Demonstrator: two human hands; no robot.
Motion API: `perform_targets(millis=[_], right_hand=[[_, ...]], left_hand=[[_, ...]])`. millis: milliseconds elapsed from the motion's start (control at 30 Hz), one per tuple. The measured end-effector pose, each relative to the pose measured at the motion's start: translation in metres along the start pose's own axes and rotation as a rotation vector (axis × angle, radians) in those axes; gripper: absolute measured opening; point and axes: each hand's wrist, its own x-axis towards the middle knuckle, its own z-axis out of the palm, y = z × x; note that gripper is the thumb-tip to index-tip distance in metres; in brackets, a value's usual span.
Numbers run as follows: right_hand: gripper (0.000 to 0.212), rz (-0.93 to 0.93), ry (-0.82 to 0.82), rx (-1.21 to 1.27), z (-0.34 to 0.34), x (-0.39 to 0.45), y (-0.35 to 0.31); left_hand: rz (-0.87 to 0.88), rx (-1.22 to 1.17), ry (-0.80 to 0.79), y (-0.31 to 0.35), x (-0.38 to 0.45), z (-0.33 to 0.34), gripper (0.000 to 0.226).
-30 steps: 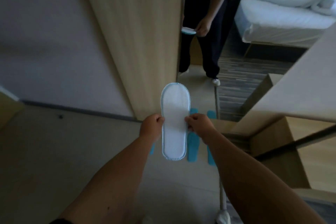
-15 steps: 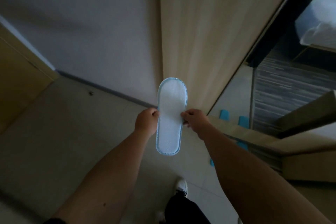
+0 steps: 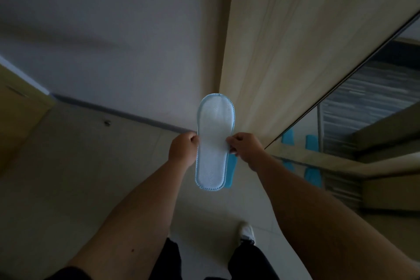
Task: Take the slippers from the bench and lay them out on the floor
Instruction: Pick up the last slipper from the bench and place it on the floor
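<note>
In the head view, the slipper [image 3: 214, 142] is held out in the air in front of the person, above the pale floor [image 3: 68, 177] and just left of the wooden panel [image 3: 295, 52], its flat white sole side turned up toward the camera. The left hand [image 3: 183, 151] is curled closed and pinches the slipper's left edge about midway along; the right hand [image 3: 244, 146] does the same on the right edge, fingers folded over the blue-stitched rim. The slipper's long axis runs away from the person, nearly parallel to the panel's near corner edge, rounded toe end far and heel end near, with a slight lean of the toe toward the panel. A blue strip shows from behind it on the panel side, perhaps a second slipper or the upper; I cannot tell which. To lay it well, I judge it should be turned sole-down, lowered level with both hands until it touches the floor clear of the panel's foot, and released evenly so that it lies flat. The person's white shoe [image 3: 246, 231] stands on the floor nearer than the slipper.
</note>
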Motion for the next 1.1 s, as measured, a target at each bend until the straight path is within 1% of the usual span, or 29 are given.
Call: perform_targets(millis=[100,200,300,367,467,567,767,833,900,967,1033,1100], right_hand=[[0.018,0.036,0.098,0.053,0.031,0.009,-0.003],[0.015,0.071,0.148,0.118,0.063,0.015,-0.007],[0.015,0.116,0.141,0.147,0.088,0.025,-0.004],[0.012,0.136,0.139,0.150,0.098,0.036,0.005],[0.020,0.172,0.146,0.138,0.108,0.053,0.020],[0.021,0.203,0.141,0.118,0.115,0.075,0.038],[0.013,0.249,0.108,0.122,0.128,0.108,0.065],[0.013,0.267,0.145,0.134,0.133,0.114,0.075],[0.014,0.268,0.235,0.099,0.139,0.115,0.082],[0.013,0.234,0.306,-0.051,0.147,0.112,0.083],[0.012,0.176,0.306,-0.194,0.160,0.108,0.083],[0.011,0.092,0.262,-0.286,0.173,0.104,0.081]], left_hand=[[0.071,0.023,-0.074,-0.022,0.028,-0.012,0.026],[0.102,0.041,-0.108,-0.049,0.050,-0.019,0.025],[0.097,0.035,-0.135,-0.075,0.069,-0.016,0.024],[0.092,0.040,-0.152,-0.086,0.078,-0.009,0.024],[0.076,0.054,-0.175,-0.098,0.091,0.005,0.024],[0.061,0.067,-0.190,-0.113,0.106,0.026,0.025],[-0.005,0.092,-0.210,-0.137,0.130,0.060,0.023],[-0.029,0.083,-0.184,-0.140,0.134,0.070,0.024],[-0.077,0.017,-0.202,-0.141,0.138,0.078,0.035],[-0.121,-0.135,-0.316,-0.138,0.139,0.087,0.041],[-0.178,-0.344,-0.430,-0.131,0.137,0.098,0.031],[-0.223,-0.513,-0.472,-0.125,0.137,0.104,0.019]])
